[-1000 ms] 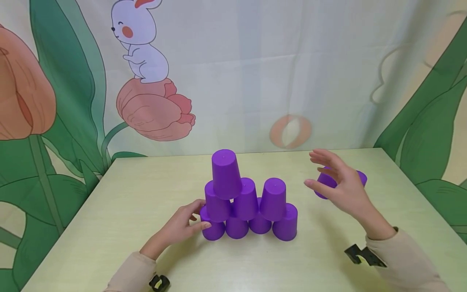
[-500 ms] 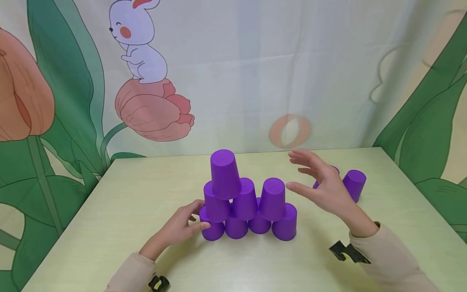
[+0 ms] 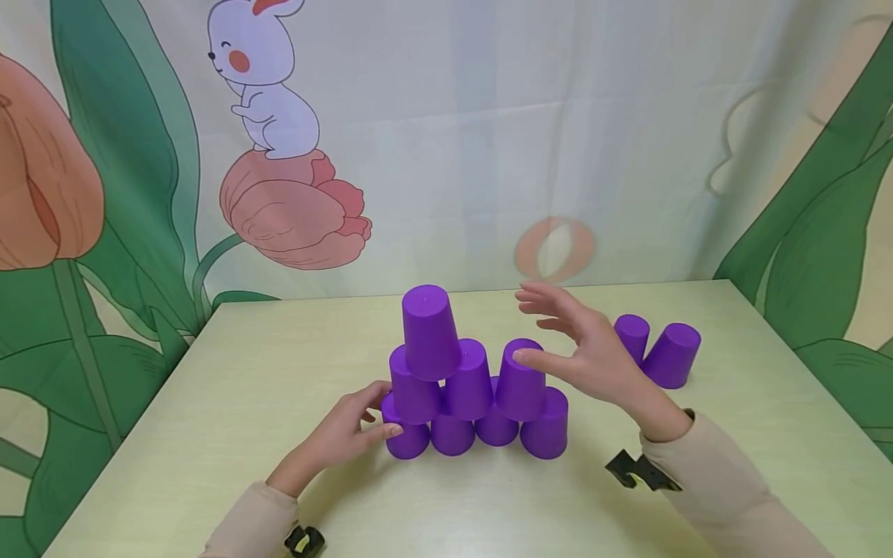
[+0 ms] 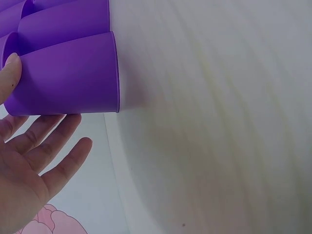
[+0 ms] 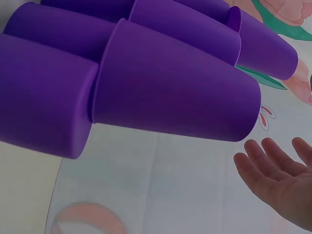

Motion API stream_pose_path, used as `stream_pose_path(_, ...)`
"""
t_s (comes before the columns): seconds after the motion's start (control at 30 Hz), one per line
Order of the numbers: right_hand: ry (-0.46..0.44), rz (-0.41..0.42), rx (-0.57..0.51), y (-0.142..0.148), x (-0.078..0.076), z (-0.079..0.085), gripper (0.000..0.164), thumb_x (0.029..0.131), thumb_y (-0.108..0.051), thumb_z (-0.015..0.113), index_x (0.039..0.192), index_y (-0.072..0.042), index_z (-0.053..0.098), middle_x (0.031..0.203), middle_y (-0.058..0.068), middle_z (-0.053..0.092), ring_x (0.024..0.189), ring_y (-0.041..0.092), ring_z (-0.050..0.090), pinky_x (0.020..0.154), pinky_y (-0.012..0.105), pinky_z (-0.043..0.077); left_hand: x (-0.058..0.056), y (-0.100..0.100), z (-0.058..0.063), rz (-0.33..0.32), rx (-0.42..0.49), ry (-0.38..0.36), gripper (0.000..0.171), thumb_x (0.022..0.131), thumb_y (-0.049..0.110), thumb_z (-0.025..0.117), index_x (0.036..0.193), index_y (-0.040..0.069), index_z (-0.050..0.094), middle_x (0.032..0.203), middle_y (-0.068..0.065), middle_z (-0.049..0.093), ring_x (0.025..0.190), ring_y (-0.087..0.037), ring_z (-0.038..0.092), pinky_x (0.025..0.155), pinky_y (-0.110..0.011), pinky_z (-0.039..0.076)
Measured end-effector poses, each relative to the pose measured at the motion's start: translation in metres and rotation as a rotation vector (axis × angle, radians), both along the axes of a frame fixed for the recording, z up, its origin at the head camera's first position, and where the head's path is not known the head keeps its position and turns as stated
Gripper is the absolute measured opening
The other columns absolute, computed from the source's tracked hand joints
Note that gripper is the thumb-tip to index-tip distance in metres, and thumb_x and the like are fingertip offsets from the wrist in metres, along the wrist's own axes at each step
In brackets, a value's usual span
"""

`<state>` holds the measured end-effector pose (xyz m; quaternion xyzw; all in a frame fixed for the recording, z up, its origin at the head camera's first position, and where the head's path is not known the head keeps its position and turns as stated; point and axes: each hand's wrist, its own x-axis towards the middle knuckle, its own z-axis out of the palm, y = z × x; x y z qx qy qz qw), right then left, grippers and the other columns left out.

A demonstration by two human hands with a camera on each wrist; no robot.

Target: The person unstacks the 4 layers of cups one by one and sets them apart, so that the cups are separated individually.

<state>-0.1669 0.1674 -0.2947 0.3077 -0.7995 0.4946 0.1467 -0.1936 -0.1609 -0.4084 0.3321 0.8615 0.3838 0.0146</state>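
Note:
Upside-down purple cups stand stacked in mid-table: a bottom row of several, three on them, and one top cup [image 3: 430,333] over the left pair. My left hand [image 3: 349,430] holds the leftmost bottom cup [image 3: 408,440]; in the left wrist view its thumb [image 4: 10,75] and fingertips touch that cup [image 4: 68,75]. My right hand [image 3: 589,349] hovers by the right second-row cup [image 3: 522,391], fingers spread, holding nothing. Its thumb overlaps that cup in the head view. The right wrist view shows the fingers [image 5: 265,170] apart from the nearest cup [image 5: 178,83].
Two more purple cups are on the table at the right behind my right hand, one upright [image 3: 632,335] and one leaning [image 3: 673,355]. A printed curtain [image 3: 453,155] hangs along the back edge of the pale table [image 3: 209,434].
My right hand has moved left, from in front of the two separate cups to the stack's right side, uncovering those cups. The left hand and the stack stay put.

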Motion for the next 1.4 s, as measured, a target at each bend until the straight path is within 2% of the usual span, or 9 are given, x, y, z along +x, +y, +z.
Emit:
stream_pose_path(0.23,-0.038,0.05,0.005,-0.009,-0.004,0.004,0.065,0.076,-0.002,0.071,0.134,-0.007,0.041,0.126,0.009,0.052,0.113,0.021,0.051,0.091,0.04,0.042,0.0,0.001,0.0,-0.005,0.005,0.014,0.043,0.084,0.021,0.066,0.121,0.005,0.05,0.102,-0.003,0.063,0.087,-0.017,0.059,0.069,-0.036,0.049)
stream_pose_path(0.47,-0.069,0.084,0.018,-0.018,-0.008,0.007,0.066,0.077,-0.007,0.072,0.134,-0.009,0.04,0.126,0.009,0.052,0.113,0.021,0.051,0.091,0.04,0.042,0.001,0.001,0.003,-0.005,-0.001,-0.004,0.043,0.085,0.021,0.066,0.121,0.005,0.05,0.103,-0.004,0.063,0.088,-0.018,0.059,0.07,-0.037,0.049)
stream_pose_path(0.7,-0.085,0.104,0.069,-0.029,-0.013,0.01,0.066,0.077,-0.012,0.073,0.134,-0.012,0.04,0.126,0.007,0.052,0.112,0.02,0.052,0.091,0.036,0.043,0.0,0.001,0.001,-0.008,-0.001,0.005,0.043,0.085,0.021,0.065,0.121,0.004,0.05,0.103,-0.004,0.063,0.087,-0.018,0.059,0.069,-0.035,0.049)
stream_pose_path(0.97,-0.106,0.125,0.109,-0.04,-0.014,0.014,0.068,0.077,-0.015,0.073,0.136,-0.011,0.038,0.127,0.008,0.051,0.111,0.021,0.053,0.09,0.038,0.043,0.0,0.001,0.0,-0.004,0.005,0.013,0.044,0.084,0.021,0.066,0.121,0.005,0.05,0.102,-0.003,0.063,0.087,-0.016,0.059,0.069,-0.035,0.049)
stream_pose_path(1.1,-0.112,0.131,0.114,-0.045,-0.016,0.015,0.069,0.077,-0.015,0.073,0.136,-0.011,0.038,0.127,0.008,0.051,0.111,0.021,0.053,0.089,0.039,0.043,0.0,0.001,0.001,-0.003,0.003,-0.002,0.043,0.083,0.02,0.067,0.121,0.006,0.05,0.103,-0.002,0.063,0.088,-0.016,0.059,0.07,-0.035,0.049)
stream_pose_path(1.4,-0.153,0.15,0.108,-0.055,-0.019,0.017,0.071,0.077,-0.017,0.073,0.137,-0.013,0.037,0.125,0.007,0.053,0.109,0.02,0.053,0.088,0.04,0.044,0.0,0.001,0.0,-0.016,0.003,0.016,0.042,0.085,0.022,0.065,0.12,0.004,0.05,0.102,-0.004,0.063,0.087,-0.018,0.059,0.068,-0.035,0.049)
